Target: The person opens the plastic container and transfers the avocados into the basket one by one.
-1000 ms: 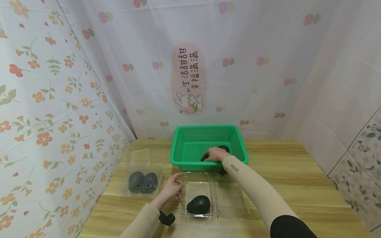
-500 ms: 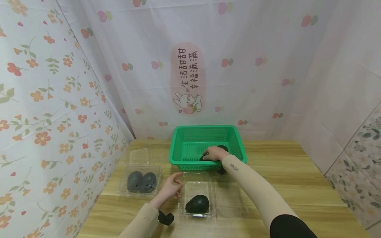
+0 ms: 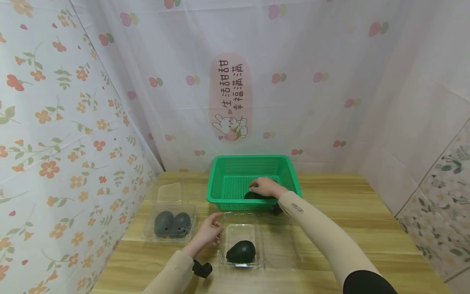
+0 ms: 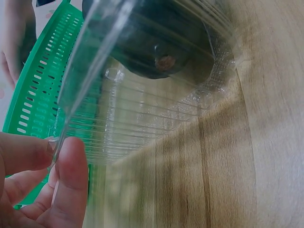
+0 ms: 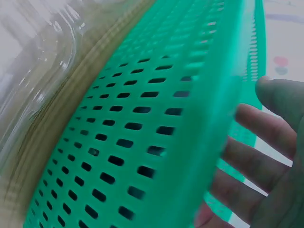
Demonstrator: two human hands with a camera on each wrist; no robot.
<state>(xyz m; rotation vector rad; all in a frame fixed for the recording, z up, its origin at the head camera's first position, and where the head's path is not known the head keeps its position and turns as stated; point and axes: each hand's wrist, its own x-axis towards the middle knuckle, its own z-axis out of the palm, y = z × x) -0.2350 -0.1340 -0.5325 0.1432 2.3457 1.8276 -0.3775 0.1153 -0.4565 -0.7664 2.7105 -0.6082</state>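
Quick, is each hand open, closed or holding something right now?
Left hand: closed, pinching the edge of the clear container.
Right hand: at a dark fruit in the green basket; can't tell whether it grips it.

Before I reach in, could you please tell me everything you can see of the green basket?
The green basket is rectangular, open-topped and looks like plastic, with a smooth rim, slotted walls and a perforated floor. It stands upright on the wooden table, near the patterned curtain. The right hand reaches inside, above dark fruit; whether the hand touches the basket itself is unclear.
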